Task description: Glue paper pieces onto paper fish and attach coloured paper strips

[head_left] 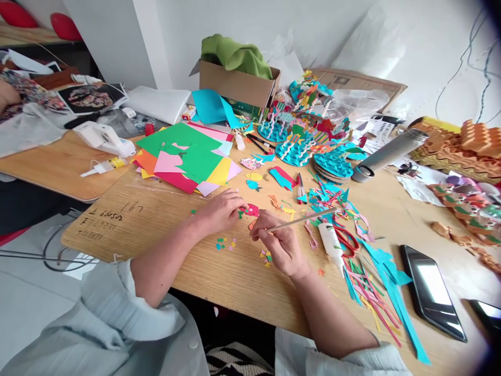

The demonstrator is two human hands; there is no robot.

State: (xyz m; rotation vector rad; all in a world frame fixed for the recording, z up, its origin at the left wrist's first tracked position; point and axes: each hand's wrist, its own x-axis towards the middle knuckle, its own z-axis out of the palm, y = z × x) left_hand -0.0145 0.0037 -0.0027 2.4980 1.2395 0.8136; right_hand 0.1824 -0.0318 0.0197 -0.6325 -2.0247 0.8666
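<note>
My left hand rests low over the table, its closed fingertips against the left end of a red paper fish with light dots and a green bit by it. The thumb is mostly hidden. In my right hand, thumb and fingers close round a thin wooden stick, whose long end points right and whose short end is close to the fish. An orange paper piece lies partly behind the right fingers. Small paper dots are scattered below my left hand, and yellow scraps lie beside my right wrist.
Coloured paper sheets are stacked at back left. Blue decorated discs stand behind paper fish. A white glue bottle, red-handled scissors, paper strips, a phone and a metal flask occupy the right.
</note>
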